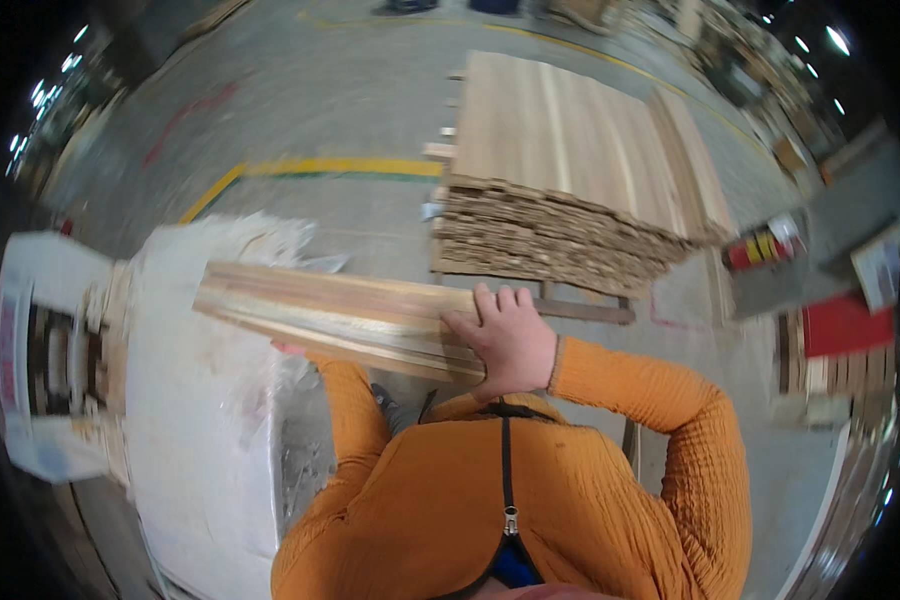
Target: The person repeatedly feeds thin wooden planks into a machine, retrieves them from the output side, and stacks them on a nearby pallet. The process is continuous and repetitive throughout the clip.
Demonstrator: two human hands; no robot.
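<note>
Long wooden boards [340, 310], striped in light and dark brown, lie across in front of my body. Their left end reaches over a white-covered surface. My right hand [510, 340] grips the right end, fingers over the top and thumb toward the near edge. Of my left hand [290, 347], only a bit shows below the near edge of the boards; it appears to hold them from underneath, and its fingers are hidden. Whether this is one glued panel or several loose boards, I cannot tell.
The white-covered table [200, 400] stands at my left, with a pale machine [55, 350] beyond it. Ahead to the right is a tall stack of wooden panels [560, 130] on a pallet. A fire extinguisher [760, 248] and a red panel [848, 325] are at the right.
</note>
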